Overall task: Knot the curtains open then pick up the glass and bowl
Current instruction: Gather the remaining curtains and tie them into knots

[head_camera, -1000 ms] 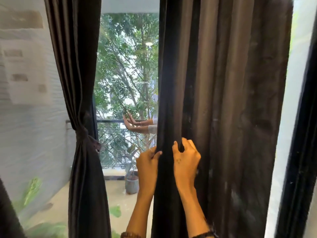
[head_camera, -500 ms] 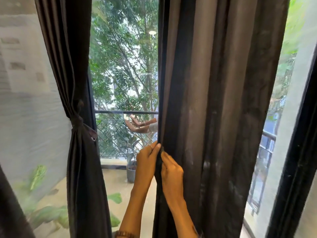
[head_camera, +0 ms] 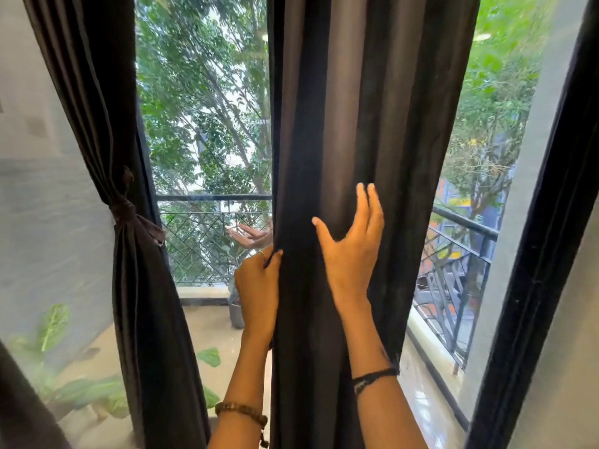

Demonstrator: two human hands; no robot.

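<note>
Left hand (head_camera: 257, 291) pinches the right curtain (head_camera: 356, 124) edge, right hand (head_camera: 348, 254) lies flat on it, fingers spread. Left curtain (head_camera: 129, 286) is already tied. Loose folds could slip out mid-knot. Glass and bowl aren't visible.

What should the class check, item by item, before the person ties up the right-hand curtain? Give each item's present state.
1. Left curtain already knotted: ok.
2. Left hand grips the right curtain's edge: ok.
3. Right hand closed round the fabric: not ok, fingers spread flat on it.
4. Right curtain gathered into one bundle: not ok, hangs wide.
5. Glass and bowl located: cannot tell, not in view.
</note>
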